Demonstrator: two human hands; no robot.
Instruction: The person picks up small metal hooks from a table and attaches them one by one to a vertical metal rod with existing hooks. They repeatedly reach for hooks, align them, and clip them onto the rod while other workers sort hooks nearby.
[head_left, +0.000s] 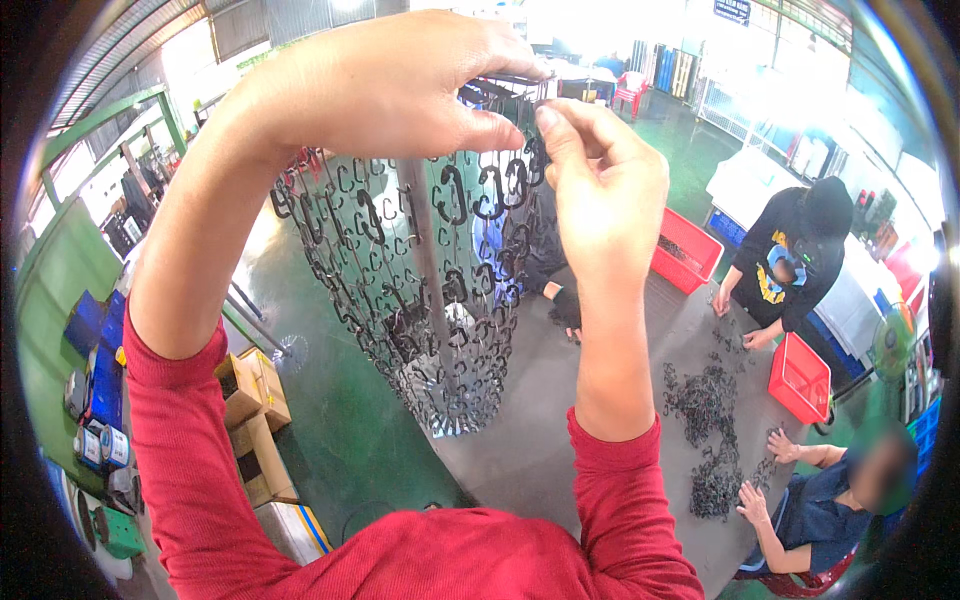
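Pinched fingertips of both hands meet at the top of a tall hanging rack. The left hand is curled, thumb and forefinger closed at the rack's upper rim; the right hand has thumb and forefinger closed just beside it. A small piece seems to sit between the fingertips, but it is too small to identify for certain.

The rack hangs directly below the hands, a central pole ringed by tiers of wire hooks, nearly all carrying dark C-shaped parts.

Judgement: the step in hand is hooking a part onto the top tier. The next move calls for seating it squarely on its hook before the fingers let go.

Further off, a grey table bears a loose heap of dark parts, two red bins and the hands of two seated people. Cardboard boxes stand on the green floor at left.
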